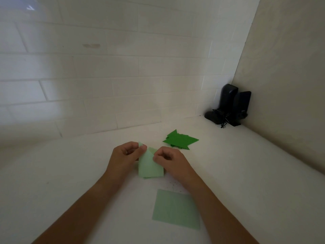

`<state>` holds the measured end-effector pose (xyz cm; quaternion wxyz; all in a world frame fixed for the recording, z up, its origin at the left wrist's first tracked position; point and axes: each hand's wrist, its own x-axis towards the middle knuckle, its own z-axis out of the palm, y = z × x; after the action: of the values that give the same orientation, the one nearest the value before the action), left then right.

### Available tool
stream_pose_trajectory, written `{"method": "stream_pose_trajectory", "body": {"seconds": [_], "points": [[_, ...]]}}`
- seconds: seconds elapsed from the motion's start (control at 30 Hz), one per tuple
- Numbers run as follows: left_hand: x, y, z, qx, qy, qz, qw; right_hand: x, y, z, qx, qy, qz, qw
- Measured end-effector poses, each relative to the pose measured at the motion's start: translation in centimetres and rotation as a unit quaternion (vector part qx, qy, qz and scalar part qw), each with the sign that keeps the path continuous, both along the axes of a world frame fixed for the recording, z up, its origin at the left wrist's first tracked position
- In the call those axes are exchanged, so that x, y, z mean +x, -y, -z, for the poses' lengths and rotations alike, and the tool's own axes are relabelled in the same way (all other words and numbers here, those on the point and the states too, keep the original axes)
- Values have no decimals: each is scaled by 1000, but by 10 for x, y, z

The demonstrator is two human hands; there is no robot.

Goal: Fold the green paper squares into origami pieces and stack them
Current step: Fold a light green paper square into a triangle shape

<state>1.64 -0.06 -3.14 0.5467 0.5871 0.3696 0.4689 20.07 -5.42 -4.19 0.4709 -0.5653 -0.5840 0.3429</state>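
White table [70, 173], tiled wall behind; two dark speakers [230, 106] in the far corner.

Flat pale green square [175, 209] lies nearest me, below the piece in work and apart from it. Untouched, next in line by my reckoning.

Stack of folded dark green pieces [180, 140] sits beyond the piece in work, toward the speakers, points sticking out unevenly.

Piece in work [149, 167]: pale green paper, part-folded, lower edge on the table, top lifted between my hands.

Left hand [125, 154]: fingers curled, thumb and forefinger pinching the upper left corner flap.

Right hand [169, 158]: fingers curled, pinching the upper right edge.

Handling, as I judge it: paper is light, thin and limp, and slides easily on this smooth top. Best held at corners and edges with fingertips, and pinned flat before creasing. A wrong crease would likely stay.
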Motion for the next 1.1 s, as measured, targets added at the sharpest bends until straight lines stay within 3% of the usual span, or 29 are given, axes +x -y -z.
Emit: {"method": "stream_pose_trajectory", "body": {"seconds": [0.17,0.37,0.8,1.1], "points": [[2,4,-2,11,-19,41,999,-2,0,-1,32,-10,4,999],[1,0,-1,23,-26,10,999,-3,1,-1,31,-11,-8,999],[3,3,-3,55,-50,41,996,-7,6,-3,41,-12,-24,999],[0,-4,3,53,-31,-26,998,-4,1,1,30,10,11,999]]}}
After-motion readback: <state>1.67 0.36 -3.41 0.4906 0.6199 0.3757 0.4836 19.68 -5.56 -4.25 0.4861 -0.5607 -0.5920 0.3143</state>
